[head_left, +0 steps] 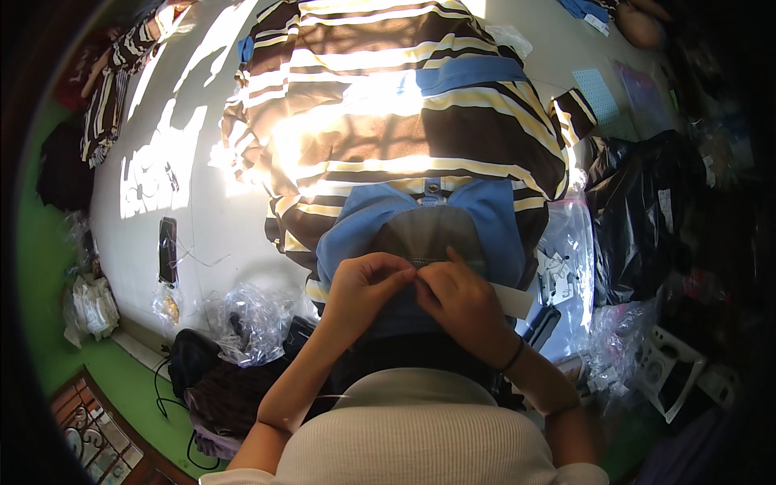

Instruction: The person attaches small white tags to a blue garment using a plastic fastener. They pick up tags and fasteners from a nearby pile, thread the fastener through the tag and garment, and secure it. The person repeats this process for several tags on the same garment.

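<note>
A large brown, cream, black and yellow striped garment [477, 137] with blue parts lies spread out in front of me. At its near end, a blue collar-like piece [352, 220] surrounds a grey-brown panel [420, 230], and a button or snap [433, 187] shows above the panel. My left hand [368, 284] is closed in a pinch at the panel's near edge. My right hand [465, 303] meets it there, thumb and fingers pressed together. What lies between the fingertips is too small to make out. A short dotted line, like teeth or stitching, runs just beyond them.
A phone [167, 250] and crumpled clear plastic [250, 323] lie at the left. A black plastic bag [638, 218] and clear bags [570, 242] lie at the right. A white strip [511, 301] sits beside my right hand. More striped cloth [105, 121] is far left.
</note>
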Demonstrator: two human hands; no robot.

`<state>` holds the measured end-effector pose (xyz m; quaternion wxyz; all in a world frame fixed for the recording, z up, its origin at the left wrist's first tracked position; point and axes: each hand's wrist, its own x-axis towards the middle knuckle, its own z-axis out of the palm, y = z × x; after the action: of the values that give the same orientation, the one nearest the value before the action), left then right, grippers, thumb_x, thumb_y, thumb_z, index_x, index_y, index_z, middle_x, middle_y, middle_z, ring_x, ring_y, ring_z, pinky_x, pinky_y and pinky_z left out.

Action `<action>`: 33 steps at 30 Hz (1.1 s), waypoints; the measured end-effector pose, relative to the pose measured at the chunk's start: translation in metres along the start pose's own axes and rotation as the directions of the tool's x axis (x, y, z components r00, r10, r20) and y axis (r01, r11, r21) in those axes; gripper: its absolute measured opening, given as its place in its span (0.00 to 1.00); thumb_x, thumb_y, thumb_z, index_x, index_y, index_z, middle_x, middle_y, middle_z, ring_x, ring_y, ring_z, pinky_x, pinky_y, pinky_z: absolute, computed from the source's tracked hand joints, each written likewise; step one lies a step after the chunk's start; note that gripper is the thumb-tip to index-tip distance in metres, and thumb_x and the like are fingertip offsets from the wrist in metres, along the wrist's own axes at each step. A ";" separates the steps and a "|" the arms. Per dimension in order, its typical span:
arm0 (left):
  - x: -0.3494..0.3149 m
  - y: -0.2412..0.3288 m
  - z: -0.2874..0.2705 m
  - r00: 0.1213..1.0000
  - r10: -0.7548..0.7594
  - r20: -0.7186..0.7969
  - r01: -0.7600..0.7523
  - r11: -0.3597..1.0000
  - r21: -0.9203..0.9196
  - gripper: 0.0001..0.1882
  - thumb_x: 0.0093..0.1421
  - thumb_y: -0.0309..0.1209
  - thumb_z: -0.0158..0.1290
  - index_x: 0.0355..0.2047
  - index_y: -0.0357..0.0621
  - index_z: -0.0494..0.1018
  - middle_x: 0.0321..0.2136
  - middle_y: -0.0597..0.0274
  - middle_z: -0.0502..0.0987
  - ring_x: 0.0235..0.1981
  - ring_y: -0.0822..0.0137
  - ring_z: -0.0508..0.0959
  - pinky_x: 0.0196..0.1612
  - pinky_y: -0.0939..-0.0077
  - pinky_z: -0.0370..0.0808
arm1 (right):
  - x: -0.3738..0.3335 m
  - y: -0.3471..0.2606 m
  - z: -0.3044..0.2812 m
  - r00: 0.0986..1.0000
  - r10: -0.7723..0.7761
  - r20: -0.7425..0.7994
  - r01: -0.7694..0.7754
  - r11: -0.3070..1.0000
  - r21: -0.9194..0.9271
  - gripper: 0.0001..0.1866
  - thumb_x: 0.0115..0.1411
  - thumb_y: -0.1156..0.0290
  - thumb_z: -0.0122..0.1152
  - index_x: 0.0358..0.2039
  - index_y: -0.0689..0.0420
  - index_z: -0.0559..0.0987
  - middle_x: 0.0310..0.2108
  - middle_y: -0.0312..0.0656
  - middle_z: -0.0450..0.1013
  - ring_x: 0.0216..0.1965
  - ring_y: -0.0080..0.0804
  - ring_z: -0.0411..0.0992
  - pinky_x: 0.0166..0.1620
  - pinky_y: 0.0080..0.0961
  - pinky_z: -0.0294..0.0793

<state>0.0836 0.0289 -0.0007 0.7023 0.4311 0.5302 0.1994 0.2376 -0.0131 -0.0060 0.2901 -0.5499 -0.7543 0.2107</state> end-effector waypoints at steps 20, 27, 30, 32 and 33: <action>-0.008 0.000 0.009 0.973 0.209 -0.100 -0.160 0.918 0.364 0.06 0.48 0.24 0.54 0.29 0.38 0.73 0.26 0.62 0.75 0.30 0.70 0.73 0.36 0.81 0.69 | 0.004 -0.004 -0.009 0.990 0.092 0.109 -0.097 0.994 0.044 0.11 0.45 0.74 0.58 0.30 0.59 0.69 0.27 0.41 0.67 0.32 0.36 0.70 0.50 0.38 0.65; -0.030 0.018 -0.020 0.844 0.527 0.098 -0.282 0.280 0.918 0.18 0.37 0.27 0.60 0.32 0.44 0.71 0.34 0.65 0.70 0.40 0.60 0.66 0.42 0.70 0.64 | -0.011 -0.009 -0.083 0.945 0.199 0.258 -0.140 0.963 -0.231 0.18 0.39 0.74 0.62 0.35 0.57 0.72 0.34 0.39 0.69 0.34 0.35 0.69 0.46 0.32 0.66; -0.028 0.022 -0.047 0.830 0.534 0.164 -0.340 0.250 0.906 0.14 0.38 0.28 0.59 0.28 0.45 0.71 0.32 0.65 0.69 0.37 0.62 0.67 0.41 0.70 0.63 | -0.014 0.001 -0.098 0.946 0.175 0.273 -0.109 0.965 -0.240 0.17 0.38 0.76 0.62 0.33 0.58 0.73 0.32 0.40 0.70 0.32 0.37 0.69 0.39 0.31 0.68; -0.029 0.022 -0.057 0.808 0.551 0.210 -0.387 0.227 0.894 0.11 0.38 0.27 0.58 0.25 0.44 0.71 0.29 0.64 0.69 0.33 0.64 0.69 0.40 0.70 0.64 | -0.012 0.004 -0.105 0.961 0.123 0.250 -0.078 0.981 -0.180 0.12 0.40 0.78 0.60 0.30 0.59 0.74 0.27 0.41 0.71 0.29 0.39 0.69 0.34 0.29 0.69; -0.029 0.022 -0.059 0.799 0.552 0.238 -0.417 0.224 0.881 0.11 0.38 0.26 0.58 0.25 0.44 0.71 0.28 0.65 0.69 0.33 0.64 0.69 0.40 0.70 0.64 | -0.009 0.005 -0.110 0.953 0.130 0.272 -0.091 0.984 -0.152 0.12 0.41 0.78 0.60 0.30 0.59 0.74 0.27 0.41 0.71 0.28 0.39 0.69 0.34 0.29 0.69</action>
<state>0.0231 0.0422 0.0300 0.2201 0.8676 0.4310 0.1144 0.3168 -0.0204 0.0712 0.1292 -0.5746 -0.7685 0.2502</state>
